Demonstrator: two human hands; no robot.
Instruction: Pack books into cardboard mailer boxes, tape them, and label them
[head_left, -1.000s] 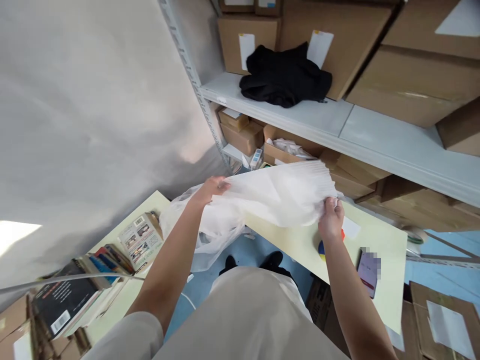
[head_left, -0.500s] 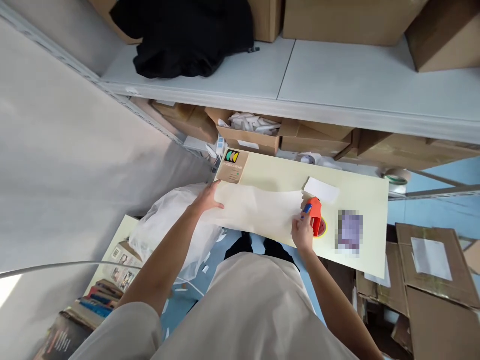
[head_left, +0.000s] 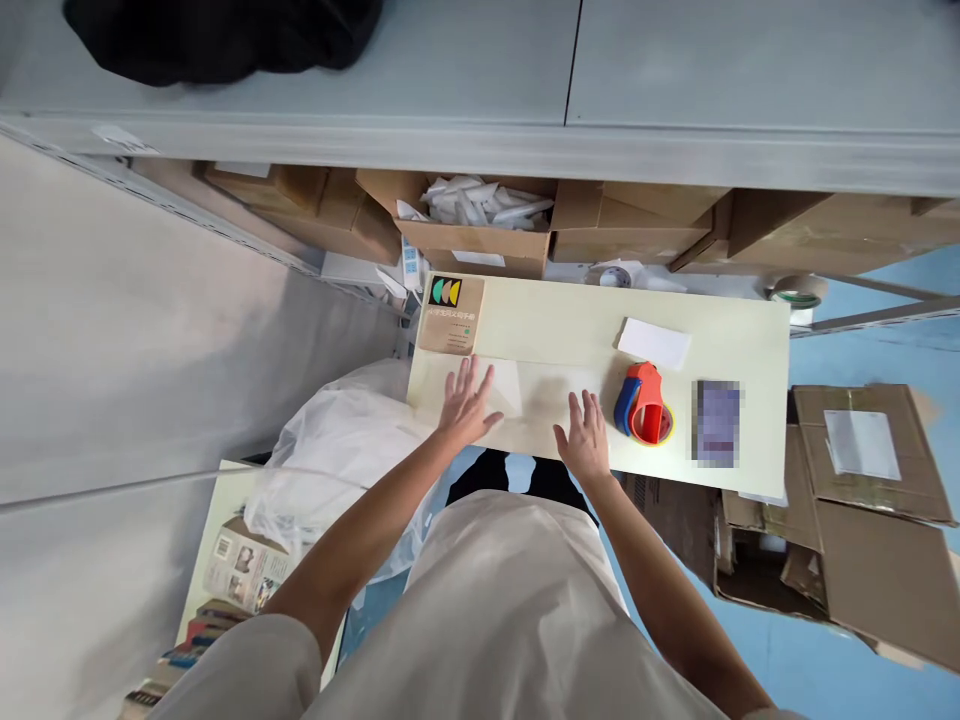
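My left hand point(head_left: 466, 398) and my right hand point(head_left: 583, 440) lie flat with fingers spread on a thin translucent plastic bag point(head_left: 525, 398) spread over the near edge of a pale yellow table point(head_left: 562, 330). A brown book point(head_left: 451, 314) with a green and yellow logo lies just beyond my left hand. An orange and blue tape dispenser point(head_left: 643, 405) stands right of my right hand, apart from it. A white paper slip point(head_left: 654, 343) lies behind the dispenser.
A blurred phone point(head_left: 718, 422) lies at the table's right. A heap of plastic bags point(head_left: 341, 450) hangs off the left end. Cardboard boxes point(head_left: 480, 225) fill the shelf below a grey shelf board point(head_left: 675, 150). Flattened cartons point(head_left: 870, 500) lie right; books point(head_left: 240, 570) lower left.
The bag, held up in the air a second ago, now lies flat on the table. Both hands have let go of its edges and press open on it. The view tilted down.
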